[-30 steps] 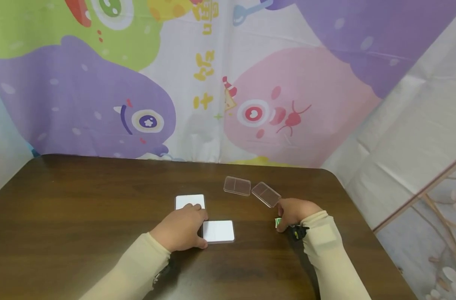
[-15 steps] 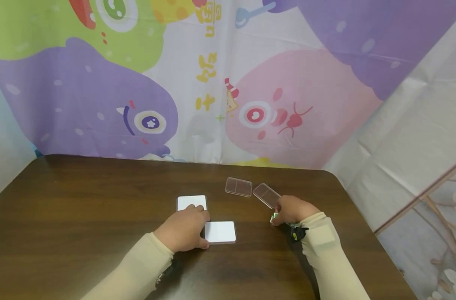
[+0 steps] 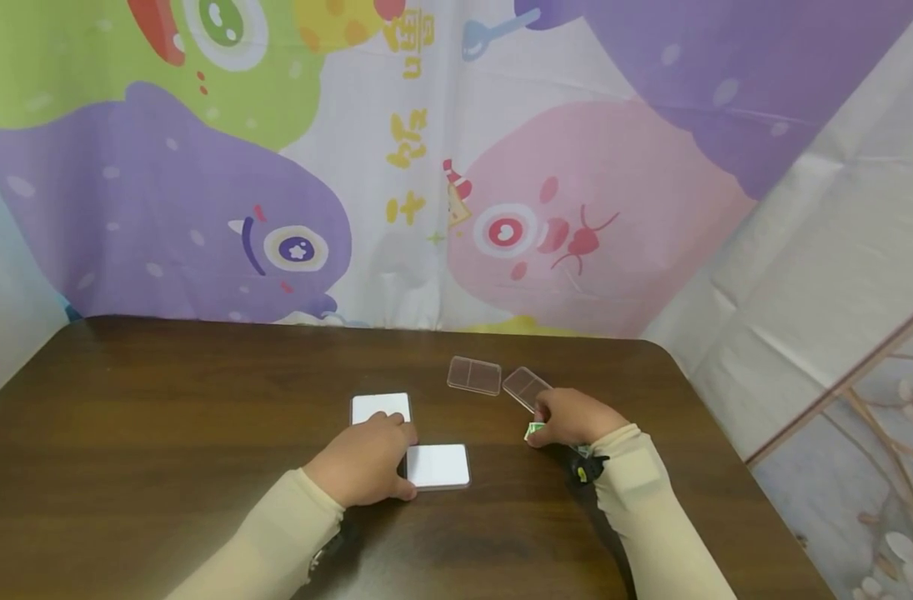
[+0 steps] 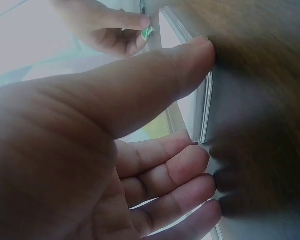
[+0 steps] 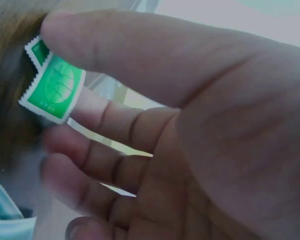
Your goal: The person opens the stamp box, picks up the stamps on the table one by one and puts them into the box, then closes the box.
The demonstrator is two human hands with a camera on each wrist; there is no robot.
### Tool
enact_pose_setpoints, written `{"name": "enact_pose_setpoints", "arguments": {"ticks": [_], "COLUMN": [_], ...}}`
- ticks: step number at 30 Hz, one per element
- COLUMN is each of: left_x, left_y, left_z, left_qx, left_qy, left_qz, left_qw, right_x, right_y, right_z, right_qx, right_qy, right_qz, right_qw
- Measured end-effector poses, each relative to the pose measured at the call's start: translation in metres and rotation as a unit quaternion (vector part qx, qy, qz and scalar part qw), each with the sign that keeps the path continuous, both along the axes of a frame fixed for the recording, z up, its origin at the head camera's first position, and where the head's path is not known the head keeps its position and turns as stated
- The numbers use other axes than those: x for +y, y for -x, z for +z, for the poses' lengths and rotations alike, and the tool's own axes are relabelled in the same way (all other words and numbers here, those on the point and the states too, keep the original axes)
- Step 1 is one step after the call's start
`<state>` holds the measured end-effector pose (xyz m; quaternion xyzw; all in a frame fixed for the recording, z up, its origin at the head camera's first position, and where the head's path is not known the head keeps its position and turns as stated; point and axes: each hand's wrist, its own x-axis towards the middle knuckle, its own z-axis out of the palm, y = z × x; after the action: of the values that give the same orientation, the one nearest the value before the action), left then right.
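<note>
In the head view my left hand [image 3: 366, 461] spans two white-filled, clear-edged rectangular cases. Its thumb touches the near edge of the right white case [image 3: 439, 466], and its fingers cover the near part of the far white case [image 3: 381, 406]. The left wrist view shows these fingers loosely bent, the thumb extended along the case edge. My right hand [image 3: 574, 417] pinches green postage stamps [image 5: 57, 90] with scalloped white edges between thumb and index finger. Another green stamp peeks out behind the front one. Teal stamps [image 5: 5, 200] lie below this hand in the right wrist view.
Two transparent, divided cases lie farther back: one flat case [image 3: 474, 376], and an angled case [image 3: 526, 387] partly behind the right hand. Everything stands on a dark wooden table [image 3: 186, 400]. A cartoon-printed curtain [image 3: 396, 275] hangs along the table's back edge.
My right hand has moved left a little with the green stamps, uncovering teal stamps behind it. The left hand and the cases stay where they were.
</note>
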<state>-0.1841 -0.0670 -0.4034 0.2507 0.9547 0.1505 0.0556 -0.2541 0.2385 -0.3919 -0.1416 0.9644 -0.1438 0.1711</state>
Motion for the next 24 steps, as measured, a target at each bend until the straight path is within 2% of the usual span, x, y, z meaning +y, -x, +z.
{"name": "enact_pose_setpoints", "arguments": {"ticks": [10, 24], "left_x": [-0.0008, -0.0005], "left_y": [0.0004, 0.0018], "left_z": [-0.0022, -0.0030], "left_qx": [-0.001, 0.000], "left_qy": [-0.002, -0.006], "left_qz": [0.000, -0.001], "left_qw": [1.0000, 1.0000], "right_x": [0.0005, 0.0006], "right_y": [-0.0004, 0.0007], "right_z": [0.0031, 0.0040], "right_qx": [-0.026, -0.018], "right_qy": [0.026, 0.029], "right_qz": [0.018, 0.049], "right_qw": [0.999, 0.998]}}
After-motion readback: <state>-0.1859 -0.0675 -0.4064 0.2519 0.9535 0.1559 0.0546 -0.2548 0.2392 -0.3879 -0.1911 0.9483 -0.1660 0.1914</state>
